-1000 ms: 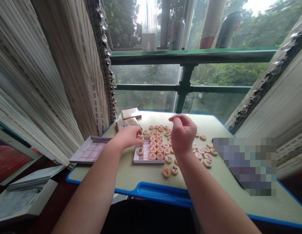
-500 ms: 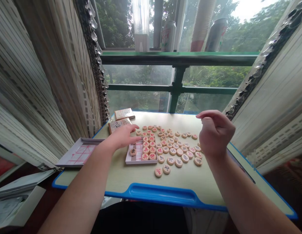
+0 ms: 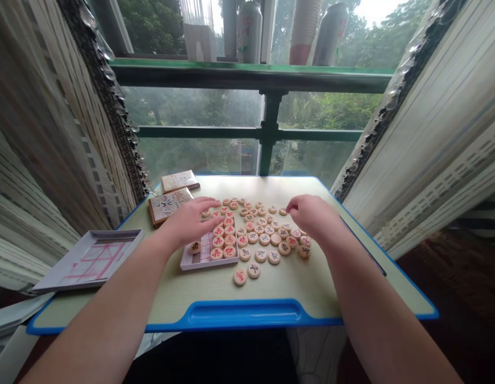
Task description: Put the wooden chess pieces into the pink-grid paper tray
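Many round wooden xiangqi pieces (image 3: 264,240) with red or black characters lie scattered on the table. A shallow white box (image 3: 209,263) holds rows of red-marked pieces (image 3: 218,241) on its right side, and a black-marked piece (image 3: 195,247) rests at its left. Over the back left of this box is my left hand (image 3: 193,221), fingers spread and stretched to the right, with nothing visible in them. My right hand (image 3: 313,217) is at the right back of the scattered pieces, fingers curled together. Its fingertips are beside a piece (image 3: 283,211); what they hold, if anything, is hidden.
Two small patterned boxes (image 3: 171,205) sit at the table's back left. A white lid (image 3: 91,261) with red lines lies at the left edge. A dark flat object (image 3: 365,248) lies along the right edge. Cans (image 3: 249,32) and stacked cups (image 3: 305,32) stand on the window ledge.
My right hand has come down from above the table to the pieces' right back edge. The left hand stays over the box. The whole view has shifted.
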A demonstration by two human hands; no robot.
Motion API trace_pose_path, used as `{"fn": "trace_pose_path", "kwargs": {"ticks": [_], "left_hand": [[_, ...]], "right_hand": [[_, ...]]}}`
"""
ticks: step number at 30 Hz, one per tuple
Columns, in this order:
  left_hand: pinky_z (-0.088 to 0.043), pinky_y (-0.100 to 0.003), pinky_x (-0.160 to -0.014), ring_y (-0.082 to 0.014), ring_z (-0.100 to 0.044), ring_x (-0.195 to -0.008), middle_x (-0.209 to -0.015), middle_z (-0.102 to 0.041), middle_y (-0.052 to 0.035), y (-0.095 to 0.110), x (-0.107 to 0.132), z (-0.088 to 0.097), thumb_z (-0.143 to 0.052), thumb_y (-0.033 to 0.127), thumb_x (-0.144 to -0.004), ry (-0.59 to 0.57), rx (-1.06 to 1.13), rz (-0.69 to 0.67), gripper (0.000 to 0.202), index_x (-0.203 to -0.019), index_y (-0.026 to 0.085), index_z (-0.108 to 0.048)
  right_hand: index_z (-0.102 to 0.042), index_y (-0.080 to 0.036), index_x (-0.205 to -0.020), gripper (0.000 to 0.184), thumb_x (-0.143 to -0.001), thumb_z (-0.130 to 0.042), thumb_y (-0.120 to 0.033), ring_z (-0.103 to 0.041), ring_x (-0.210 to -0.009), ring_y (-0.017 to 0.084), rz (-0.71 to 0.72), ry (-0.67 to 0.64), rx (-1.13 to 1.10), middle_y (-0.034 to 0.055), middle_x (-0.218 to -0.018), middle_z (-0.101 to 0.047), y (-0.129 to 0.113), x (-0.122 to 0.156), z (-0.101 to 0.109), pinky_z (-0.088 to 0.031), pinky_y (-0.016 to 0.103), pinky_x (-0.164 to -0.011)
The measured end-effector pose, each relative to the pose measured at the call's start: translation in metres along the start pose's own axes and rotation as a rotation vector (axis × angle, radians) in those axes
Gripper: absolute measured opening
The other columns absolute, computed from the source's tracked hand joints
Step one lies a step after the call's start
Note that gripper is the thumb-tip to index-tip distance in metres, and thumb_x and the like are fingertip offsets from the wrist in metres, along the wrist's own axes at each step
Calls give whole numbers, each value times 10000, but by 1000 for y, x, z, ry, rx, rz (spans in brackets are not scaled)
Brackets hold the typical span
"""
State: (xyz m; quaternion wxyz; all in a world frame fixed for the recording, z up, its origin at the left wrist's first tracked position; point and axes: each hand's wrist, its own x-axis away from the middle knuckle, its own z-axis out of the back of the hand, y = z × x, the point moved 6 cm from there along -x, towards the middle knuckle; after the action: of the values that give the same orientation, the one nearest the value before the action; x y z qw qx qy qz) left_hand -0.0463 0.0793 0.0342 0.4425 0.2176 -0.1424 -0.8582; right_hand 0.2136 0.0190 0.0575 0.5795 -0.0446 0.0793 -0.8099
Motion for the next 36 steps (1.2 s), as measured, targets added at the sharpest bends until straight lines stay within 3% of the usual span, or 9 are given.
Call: {"fn": "trace_pose_path", "kwargs": {"ticks": [4, 8, 12, 17, 21, 26, 30, 36], "left_hand": [[-408, -374, -996, -270, -539, -1153, -1240, -617, -82, 3, 0, 1, -505, 588, -767, 9, 3, 27, 580, -1166, 189, -634], [-426, -351, -955, -263, -564, -1104, -1179, -651, -75, 0, 0, 2, -499, 597, -763, 14, -22, 71, 558, -1122, 198, -652], [-436, -327, -918, -254, -572, -1067, -1164, -650, -63, 0, 0, 3, -502, 601, -754, 57, -54, 78, 530, -1075, 211, -663], [-454, -340, -843, -264, -592, -994, -1084, -670, -84, -9, -2, 4, -483, 600, -755, 88, -103, 141, 522, -1016, 191, -676], [-450, -329, -784, -257, -603, -954, -1034, -685, -86, -18, -3, 6, -474, 579, -757, 96, -151, 206, 488, -971, 191, -680], [-423, -306, -657, -234, -624, -809, -873, -717, -60, -20, 0, -1, -461, 583, -755, -53, -161, 284, 461, -891, 215, -703], [-392, -293, -618, -223, -619, -784, -839, -716, -58, -15, 1, 0, -450, 579, -761, -71, -171, 287, 460, -856, 209, -706], [-379, -287, -604, -207, -613, -749, -801, -710, -49, -13, 1, 0, -448, 564, -777, -100, -156, 265, 446, -848, 203, -701]], "right_hand": [[-733, -237, -907, 287, -687, -561, -171, -619, -645, 176, -54, -144, 42, 65, -813, -713, 13, 1, -6, -373, 264, -531], [-730, -222, -843, 205, -678, -612, -247, -612, -642, 166, 107, -246, 7, 46, -778, -705, 5, 12, -5, -378, 251, -511], [-716, -249, -899, 285, -617, -679, -271, -618, -667, 166, 302, -401, 31, 27, -841, -706, -11, 30, -12, -394, 241, -506], [-676, -229, -989, 424, -565, -676, -210, -612, -591, 173, 299, -512, 104, 36, -765, -700, -13, 31, -30, -405, 254, -485], [-672, -213, -954, 404, -552, -662, -256, -610, -596, 185, 335, -469, 109, 47, -791, -699, -15, 28, -34, -406, 267, -479], [-683, -209, -844, 292, -566, -625, -275, -603, -611, 197, 344, -429, 140, 48, -745, -683, -17, 29, -33, -394, 279, -486], [-655, -203, -769, 195, -626, -600, -322, -576, -571, 164, 355, -421, 42, 37, -687, -655, -21, 32, -26, -361, 257, -475], [-614, -207, -868, 237, -730, -559, -392, -500, -567, 120, 514, -68, -153, 12, -701, -612, -46, 35, -2, -290, 242, -491]]}}
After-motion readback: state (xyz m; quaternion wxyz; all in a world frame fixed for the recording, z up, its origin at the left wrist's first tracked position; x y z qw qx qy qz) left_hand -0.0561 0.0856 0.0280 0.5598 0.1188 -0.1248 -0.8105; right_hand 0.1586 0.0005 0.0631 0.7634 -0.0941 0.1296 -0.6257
